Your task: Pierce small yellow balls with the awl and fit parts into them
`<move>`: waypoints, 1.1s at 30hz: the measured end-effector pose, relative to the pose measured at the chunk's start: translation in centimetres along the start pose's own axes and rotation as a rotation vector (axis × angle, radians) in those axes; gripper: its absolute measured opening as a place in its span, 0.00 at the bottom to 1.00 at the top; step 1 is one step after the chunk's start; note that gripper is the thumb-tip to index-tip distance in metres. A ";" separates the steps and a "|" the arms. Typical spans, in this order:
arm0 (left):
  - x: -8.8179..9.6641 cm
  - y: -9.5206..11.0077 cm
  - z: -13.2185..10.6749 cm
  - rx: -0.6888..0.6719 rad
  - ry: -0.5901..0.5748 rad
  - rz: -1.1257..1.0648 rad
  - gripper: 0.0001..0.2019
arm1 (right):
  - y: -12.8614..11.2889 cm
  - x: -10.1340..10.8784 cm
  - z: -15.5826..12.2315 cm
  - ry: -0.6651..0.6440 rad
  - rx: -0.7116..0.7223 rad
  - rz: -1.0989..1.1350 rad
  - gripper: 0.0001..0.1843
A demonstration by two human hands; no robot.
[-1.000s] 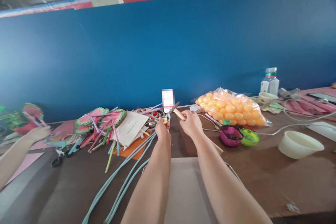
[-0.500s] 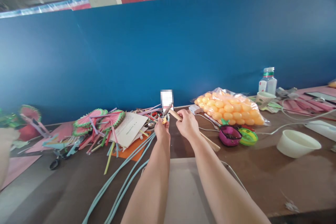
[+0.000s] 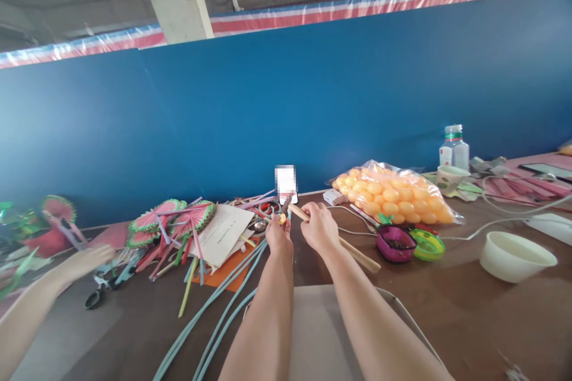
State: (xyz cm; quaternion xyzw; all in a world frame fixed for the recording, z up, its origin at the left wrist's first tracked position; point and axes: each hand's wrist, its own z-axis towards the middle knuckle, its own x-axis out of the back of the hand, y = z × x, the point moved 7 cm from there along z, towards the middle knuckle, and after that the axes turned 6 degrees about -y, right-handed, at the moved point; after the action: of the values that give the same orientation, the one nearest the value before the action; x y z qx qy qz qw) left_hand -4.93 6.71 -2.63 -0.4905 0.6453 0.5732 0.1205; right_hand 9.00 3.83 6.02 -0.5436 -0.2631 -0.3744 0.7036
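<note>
My left hand point(image 3: 277, 237) is closed with its fingers pinched around a small shiny gold round piece point(image 3: 282, 219). Just to its right, my right hand point(image 3: 320, 225) wraps round a wooden-handled tool point(image 3: 361, 255). The handle slants from lower right to upper left, and a dark end point(image 3: 286, 203) lies close above the gold piece; whether they touch I cannot tell. Part of the handle is hidden by my right hand and forearm. Behind the hands stands a small white item point(image 3: 285, 183), blurred out. A metal ball-like piece point(image 3: 259, 225) lies left of my left hand.
A bag of orange balls point(image 3: 393, 193), a purple container point(image 3: 395, 244) and a white bowl point(image 3: 516, 257) stand to the right. Leftward lie paper fans point(image 3: 156, 220), papers point(image 3: 223, 235), blue tubes point(image 3: 214, 303) and scissors point(image 3: 95, 294). Another person's hand point(image 3: 96, 256) reaches in there.
The view has tilted up slightly, so the table sits lower. The other person's hand has reached in further from the left. My hands keep their holds.
</note>
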 end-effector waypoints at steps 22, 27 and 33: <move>0.2 0.0 0.3 -0.020 0.012 0.013 0.07 | 0.6 -0.3 0.0 -0.034 -0.055 0.000 0.14; 0.1 0.0 0.1 -0.017 0.010 0.018 0.07 | 0.6 -0.2 0.0 -0.005 -0.058 0.022 0.14; 0.2 0.0 0.1 -0.023 0.015 0.013 0.07 | 0.4 -0.4 0.1 -0.012 -0.034 0.029 0.14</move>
State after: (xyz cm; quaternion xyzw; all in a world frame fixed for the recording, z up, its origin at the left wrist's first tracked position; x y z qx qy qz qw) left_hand -5.08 6.70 -2.75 -0.4918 0.6428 0.5776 0.1063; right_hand 9.15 4.09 5.52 -0.5615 -0.2531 -0.3653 0.6980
